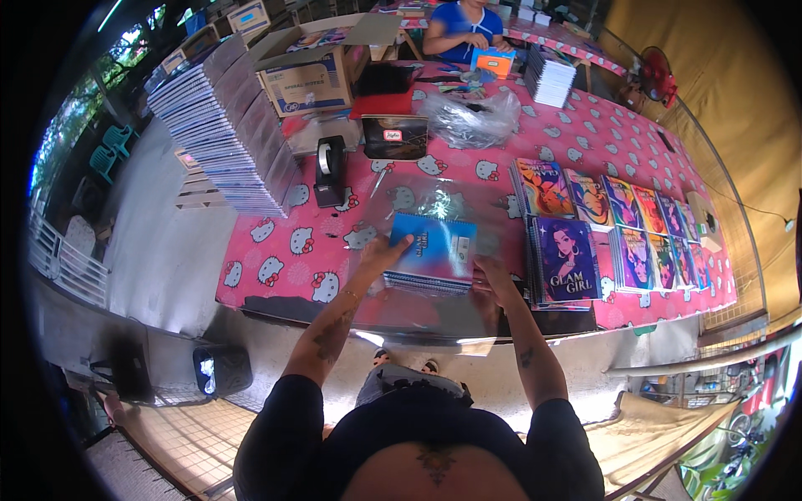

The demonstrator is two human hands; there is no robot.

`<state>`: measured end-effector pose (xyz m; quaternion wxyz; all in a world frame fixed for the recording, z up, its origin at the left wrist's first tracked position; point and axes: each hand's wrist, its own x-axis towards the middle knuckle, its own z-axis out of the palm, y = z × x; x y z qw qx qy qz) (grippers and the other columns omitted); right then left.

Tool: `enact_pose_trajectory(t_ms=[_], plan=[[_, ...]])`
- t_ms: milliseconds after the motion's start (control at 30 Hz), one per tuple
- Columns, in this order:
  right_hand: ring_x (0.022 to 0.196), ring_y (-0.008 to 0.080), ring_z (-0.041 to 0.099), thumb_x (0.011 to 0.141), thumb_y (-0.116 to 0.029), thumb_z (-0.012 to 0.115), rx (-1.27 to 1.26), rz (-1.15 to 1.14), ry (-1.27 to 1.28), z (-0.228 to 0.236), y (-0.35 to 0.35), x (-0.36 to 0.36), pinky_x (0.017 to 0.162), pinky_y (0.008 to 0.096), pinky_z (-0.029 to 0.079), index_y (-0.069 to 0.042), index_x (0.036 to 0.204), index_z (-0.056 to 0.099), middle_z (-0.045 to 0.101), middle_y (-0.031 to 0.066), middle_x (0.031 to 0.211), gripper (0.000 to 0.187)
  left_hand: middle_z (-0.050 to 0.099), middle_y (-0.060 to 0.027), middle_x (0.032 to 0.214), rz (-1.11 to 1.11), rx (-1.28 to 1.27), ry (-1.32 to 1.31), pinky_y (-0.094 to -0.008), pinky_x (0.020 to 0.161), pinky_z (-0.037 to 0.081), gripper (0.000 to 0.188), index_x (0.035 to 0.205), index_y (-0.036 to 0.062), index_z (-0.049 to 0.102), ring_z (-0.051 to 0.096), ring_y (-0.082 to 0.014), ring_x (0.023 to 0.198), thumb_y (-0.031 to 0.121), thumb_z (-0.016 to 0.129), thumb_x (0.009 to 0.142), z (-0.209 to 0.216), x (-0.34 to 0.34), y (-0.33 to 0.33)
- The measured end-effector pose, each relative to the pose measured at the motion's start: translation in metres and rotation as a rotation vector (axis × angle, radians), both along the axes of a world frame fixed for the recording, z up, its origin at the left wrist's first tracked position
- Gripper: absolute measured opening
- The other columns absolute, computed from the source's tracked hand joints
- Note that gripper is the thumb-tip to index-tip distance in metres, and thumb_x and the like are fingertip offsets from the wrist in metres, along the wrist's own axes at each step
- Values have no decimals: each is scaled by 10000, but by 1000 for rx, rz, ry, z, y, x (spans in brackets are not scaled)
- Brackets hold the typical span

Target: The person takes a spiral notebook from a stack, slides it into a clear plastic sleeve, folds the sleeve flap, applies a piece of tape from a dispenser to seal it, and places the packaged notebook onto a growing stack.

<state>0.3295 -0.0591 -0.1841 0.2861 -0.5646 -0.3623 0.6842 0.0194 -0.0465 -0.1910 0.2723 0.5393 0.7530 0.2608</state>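
Observation:
A small stack of spiral notebooks (434, 246) with a blue cover on top lies in front of me, its wire-bound edge toward my body. At its left side, my left hand (384, 254) grips the stack with the thumb over the top cover. My right hand (491, 277) closes on the near right corner, its fingertips partly hidden. Beneath the stack and around it spreads a clear plastic sheet (368, 288), shiny with reflections. Past the stack stands a black tape dispenser (330, 174), touched by neither hand.
Rows of colourful notebooks (568, 259) stand to the right. A tall notebook stack (221, 134) rises at the left, beside an open cardboard box (305, 79). Crumpled clear plastic (472, 118) and a dark pouch (395, 138) lie farther back. Across the pink patterned table (280, 242), a person (468, 33) handles a notebook.

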Motion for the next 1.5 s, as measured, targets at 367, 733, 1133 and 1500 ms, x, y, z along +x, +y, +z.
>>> enact_pose_trajectory(t_ms=[367, 733, 1133, 1500], plan=[[910, 155, 624, 845, -227, 727, 621, -15, -1, -22, -33, 17, 737, 303, 491, -101, 1110, 644, 652, 40, 1025, 305, 659, -83, 789, 36, 271, -430, -335, 689, 495, 494, 953, 45, 626, 644, -206, 781, 499, 758, 807, -46, -51, -43], [768, 258, 675, 896, -247, 682, 964, 741, -533, -2, -86, 8, 710, 380, 521, -93, 997, 674, 680, 78, 831, 184, 687, -74, 854, -898, -95, 36, -391, 736, 529, 160, 936, 133, 698, 671, -271, 831, 261, 734, 847, 25, -63, -126], [818, 327, 695, 894, -310, 675, 1239, 678, -641, 10, -91, -3, 694, 420, 547, -87, 1041, 644, 691, 114, 866, 269, 720, -97, 920, -726, 159, 211, -399, 760, 548, 181, 1030, 97, 645, 701, -265, 881, 254, 627, 941, 15, -45, -139], [783, 169, 705, 918, -128, 638, 766, 259, -294, 36, -37, 28, 721, 307, 578, -16, 1062, 675, 724, 110, 919, 185, 684, -114, 885, -471, 162, -301, -402, 751, 520, 263, 1148, 76, 635, 657, -233, 884, 266, 633, 966, 62, -67, -108]])
